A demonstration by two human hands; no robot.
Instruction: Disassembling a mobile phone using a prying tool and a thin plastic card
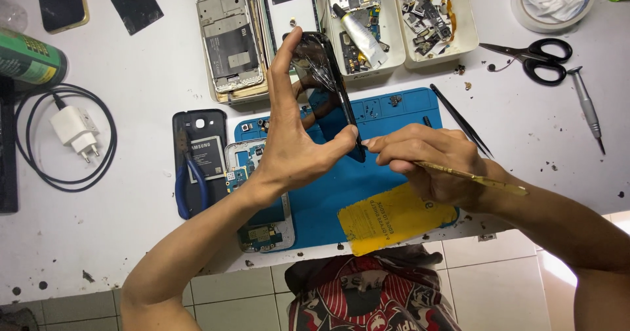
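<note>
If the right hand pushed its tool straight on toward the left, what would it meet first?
The right hand points its thin brass tool at the lower edge of the phone screen held upright by the left hand. It would probably meet that edge first; depth is unclear.

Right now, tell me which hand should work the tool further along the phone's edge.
Right. The right hand already holds the thin brass-coloured tool, its fingertips at the lower corner of the black phone. The left hand is occupied gripping that phone upright above the blue mat, so it probably suits steadying.
</note>
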